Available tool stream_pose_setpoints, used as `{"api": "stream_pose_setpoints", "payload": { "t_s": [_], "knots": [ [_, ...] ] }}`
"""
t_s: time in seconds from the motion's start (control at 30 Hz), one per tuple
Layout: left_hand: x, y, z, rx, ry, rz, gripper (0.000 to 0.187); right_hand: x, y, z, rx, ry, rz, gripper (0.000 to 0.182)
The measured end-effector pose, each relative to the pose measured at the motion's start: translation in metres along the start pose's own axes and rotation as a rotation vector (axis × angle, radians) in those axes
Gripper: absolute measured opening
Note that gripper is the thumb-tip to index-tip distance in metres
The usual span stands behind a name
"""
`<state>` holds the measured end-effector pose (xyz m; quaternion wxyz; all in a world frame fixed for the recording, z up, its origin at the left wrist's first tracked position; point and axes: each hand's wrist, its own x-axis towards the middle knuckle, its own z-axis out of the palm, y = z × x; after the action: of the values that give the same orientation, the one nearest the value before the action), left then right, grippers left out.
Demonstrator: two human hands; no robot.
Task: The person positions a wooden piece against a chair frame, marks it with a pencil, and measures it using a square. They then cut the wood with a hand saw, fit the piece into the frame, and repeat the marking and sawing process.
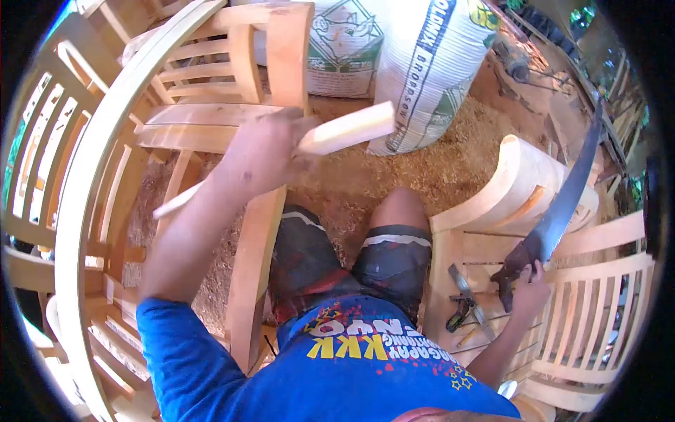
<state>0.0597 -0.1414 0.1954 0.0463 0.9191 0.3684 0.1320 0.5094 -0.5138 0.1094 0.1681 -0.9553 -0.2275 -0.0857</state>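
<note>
My left hand [271,151] is raised above the floor in front of me, its fingers closed around a pale wooden strip [351,130]. One squared end of the strip points right, and a thinner length shows behind my forearm. On the right, my right hand [531,292] grips the dark handle of a handsaw [562,211]. The saw's long blade points up and away, teeth towards the right. Beside that hand, a try square or similar metal measuring tool [467,299] lies on a slatted wooden seat [450,274].
Unfinished wooden chairs with slatted backs [204,70] stand at the left, behind a long curved wooden rail [88,176]. A curved armrest [506,183] rises at the right. Two printed sacks [429,77] stand ahead on the sawdust-covered floor [337,183].
</note>
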Motion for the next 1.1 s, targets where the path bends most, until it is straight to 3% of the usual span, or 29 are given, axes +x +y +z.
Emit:
{"api": "stream_pose_setpoints", "payload": {
  "t_s": [0.13,0.2,0.27,0.33,0.43,0.53,0.6,0.67,0.77,0.87,0.93,1.0,1.1],
  "knots": [
    [0.028,0.014,-0.049,-0.447,0.005,-0.084,0.055,-0.008,-0.093,-0.006,0.567,-0.011,-0.205,0.038],
    [0.040,0.013,-0.060,-0.630,0.102,-0.084,0.058,-0.029,-0.151,-0.004,0.680,-0.303,-0.318,0.048],
    [0.050,0.008,-0.051,-0.914,0.287,-0.086,0.063,-0.063,-0.201,0.015,0.923,-0.742,-0.477,0.069],
    [0.054,0.003,-0.037,-0.965,0.449,-0.260,0.061,-0.097,-0.236,0.041,0.978,-1.029,-0.669,0.095],
    [0.033,-0.043,0.012,-1.016,0.750,-0.526,0.060,-0.130,-0.265,0.074,0.868,-1.244,-0.836,0.112],
    [-0.017,-0.096,0.050,-1.161,0.909,-0.825,0.061,-0.139,-0.283,0.089,0.594,-0.997,-1.015,0.122],
    [-0.055,-0.148,0.093,-1.313,1.116,-0.924,0.056,-0.143,-0.294,0.104,0.477,-0.946,-1.175,0.120],
    [-0.091,-0.197,0.122,-1.179,1.287,-0.992,0.052,-0.147,-0.314,0.112,0.401,-0.918,-1.260,0.116],
    [-0.144,-0.238,0.103,-0.724,1.077,-1.236,0.049,-0.158,-0.367,0.120,0.399,-0.911,-1.321,0.104],
    [-0.177,-0.279,0.074,-0.853,1.059,-1.206,0.049,-0.169,-0.434,0.131,0.497,-0.806,-1.413,0.089],
    [-0.209,-0.332,0.098,-0.614,0.758,-1.145,0.049,-0.182,-0.470,0.143,0.530,-0.707,-1.466,0.079],
    [-0.222,-0.378,0.134,-0.216,0.627,-1.106,0.041,-0.193,-0.477,0.180,0.469,-0.621,-1.554,0.071],
    [-0.214,-0.350,0.133,-1.102,0.904,-1.093,0.034,-0.207,-0.470,0.199,0.471,-0.495,-1.619,0.058]
  ]
}}
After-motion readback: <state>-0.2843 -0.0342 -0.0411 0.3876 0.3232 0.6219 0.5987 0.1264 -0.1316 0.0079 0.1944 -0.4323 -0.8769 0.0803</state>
